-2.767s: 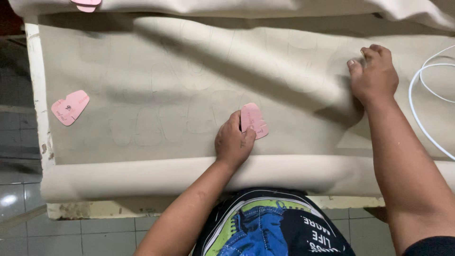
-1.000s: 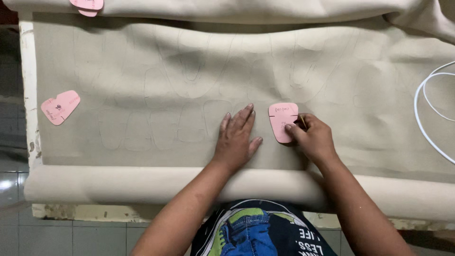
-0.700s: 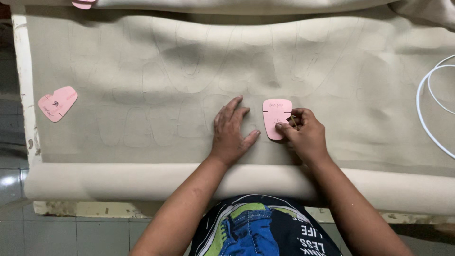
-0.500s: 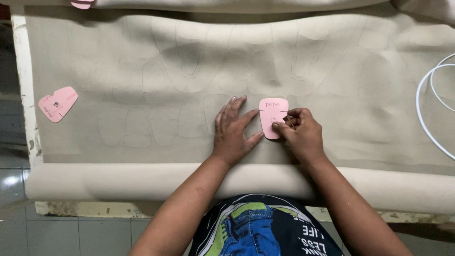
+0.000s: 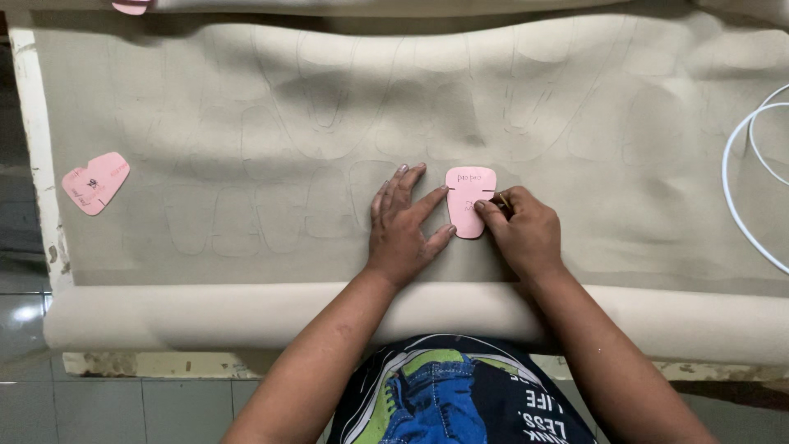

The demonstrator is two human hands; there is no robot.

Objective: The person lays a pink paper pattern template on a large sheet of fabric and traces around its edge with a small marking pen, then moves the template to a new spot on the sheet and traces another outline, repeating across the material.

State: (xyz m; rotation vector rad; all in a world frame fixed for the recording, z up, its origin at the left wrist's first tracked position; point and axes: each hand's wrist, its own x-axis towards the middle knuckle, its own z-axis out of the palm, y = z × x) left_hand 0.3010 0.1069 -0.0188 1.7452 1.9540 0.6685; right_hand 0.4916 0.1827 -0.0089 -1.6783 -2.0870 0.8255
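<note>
A beige sheet (image 5: 246,107) with faint traced outlines covers the table. The left hand (image 5: 403,226) lies flat, fingers spread, beside a pink template (image 5: 469,201). The right hand (image 5: 522,230), fingers pinched together, touches its edge (any pen is hidden).

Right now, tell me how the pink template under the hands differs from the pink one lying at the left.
The pink template under the hands stands upright on the beige fabric, a rounded tongue shape; the left template lies tilted, broader and notched. The left hand and right hand press on the middle one; the left template lies untouched near the fabric's edge. Both are flat, pink and carry handwriting.
</note>
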